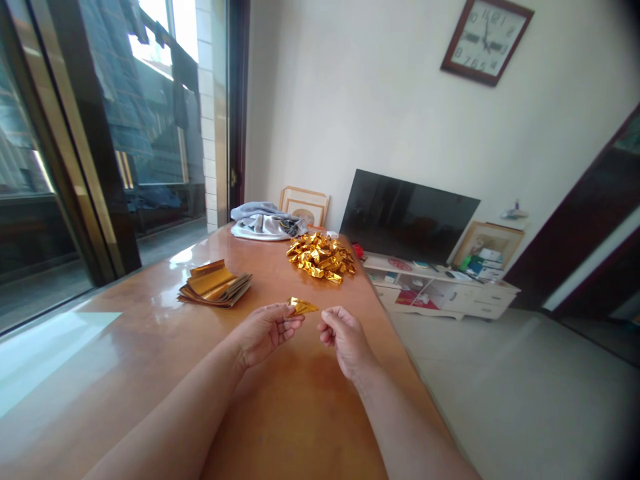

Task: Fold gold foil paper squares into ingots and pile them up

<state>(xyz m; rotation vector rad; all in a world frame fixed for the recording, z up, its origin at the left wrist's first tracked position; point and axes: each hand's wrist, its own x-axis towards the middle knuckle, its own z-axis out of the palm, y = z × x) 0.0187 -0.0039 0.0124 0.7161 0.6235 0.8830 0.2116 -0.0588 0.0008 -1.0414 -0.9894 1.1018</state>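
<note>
My left hand (273, 330) pinches a folded piece of gold foil paper (303, 306) between thumb and fingers, above the table. The piece narrows to a point on its right. Right at that point is my right hand (347, 340), its thumb and forefinger pressed together and the other fingers curled in. Whether those fingertips grip the tip is too small to tell. Beyond my left hand lies a stack of flat gold foil sheets (215, 283), the top ones curling up. A heap of folded gold foil pieces (320, 257) sits farther back on the table.
The glossy wooden table (300, 427) has its right edge beside my right forearm. Grey and white cloth (265, 221) lies at its far end. A television (407, 217) stands on a low white cabinet (445, 293) at the right, and a glass sliding door (100, 133) is at the left.
</note>
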